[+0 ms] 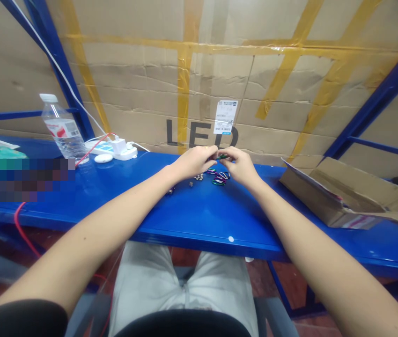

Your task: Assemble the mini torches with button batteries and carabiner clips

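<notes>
Pinching a small green piece (223,157) in the right hand (240,164), near frame center, with thumb and fingers closed on it. Holding the left hand (199,160) close against the same piece from the left, fingers bent; unable to tell a grip from a touch there. Not making out the piece's full shape behind the fingers. Seeing colored carabiners (220,179) lying loosely bunched just below the hands, showing green, purple and silver. Also seeing small metallic bits (199,177) lying left of them, below the left hand. Working over a blue table (199,210) spanning the frame, with a white spot (231,239) near its front edge, lower center. Seeing an open cardboard box (311,201) sitting at right, a water bottle (63,131) standing upper left, a power strip (125,150) with plugs lying right of the bottle, and a round white item (103,158) lying just before the strip. Facing a taped cardboard panel (132,93) across the upper frame, bearing "LED" lettering and a white label (225,117).
</notes>
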Demonstrator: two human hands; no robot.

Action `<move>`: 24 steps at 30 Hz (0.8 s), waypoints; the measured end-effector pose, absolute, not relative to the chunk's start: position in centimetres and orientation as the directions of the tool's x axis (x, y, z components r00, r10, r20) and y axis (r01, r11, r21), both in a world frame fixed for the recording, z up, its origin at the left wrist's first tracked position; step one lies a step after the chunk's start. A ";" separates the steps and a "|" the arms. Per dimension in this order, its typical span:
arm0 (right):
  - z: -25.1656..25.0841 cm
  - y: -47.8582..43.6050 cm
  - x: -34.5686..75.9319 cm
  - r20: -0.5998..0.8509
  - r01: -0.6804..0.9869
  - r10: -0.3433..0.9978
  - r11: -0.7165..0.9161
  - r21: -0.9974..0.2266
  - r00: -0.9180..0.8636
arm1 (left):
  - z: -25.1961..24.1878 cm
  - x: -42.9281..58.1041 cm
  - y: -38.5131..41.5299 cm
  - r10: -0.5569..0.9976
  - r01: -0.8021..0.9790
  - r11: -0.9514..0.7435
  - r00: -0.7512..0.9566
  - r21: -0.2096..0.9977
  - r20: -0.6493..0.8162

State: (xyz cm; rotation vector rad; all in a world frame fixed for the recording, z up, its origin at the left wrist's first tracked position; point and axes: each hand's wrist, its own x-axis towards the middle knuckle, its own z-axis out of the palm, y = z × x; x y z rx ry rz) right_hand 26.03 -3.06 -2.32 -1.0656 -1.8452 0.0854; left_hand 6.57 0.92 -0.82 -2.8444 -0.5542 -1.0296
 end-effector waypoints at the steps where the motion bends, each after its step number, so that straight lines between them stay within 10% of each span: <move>1: -2.1 -3.2 26.1 0.719 0.653 0.673 0.624 -0.428 -0.173 | -0.8 6.5 0.9 0.324 0.362 -0.929 0.707 0.072 0.628; 12: -1.6 -3.5 26.4 0.734 0.739 0.597 0.644 -0.199 -0.324 | -0.7 6.4 0.6 0.369 0.420 -0.906 0.718 0.055 0.590; 24: -3.0 -2.3 26.4 0.590 0.598 0.790 0.557 -0.576 -0.168 | -0.8 6.4 1.2 0.281 0.332 -0.943 0.728 0.037 0.625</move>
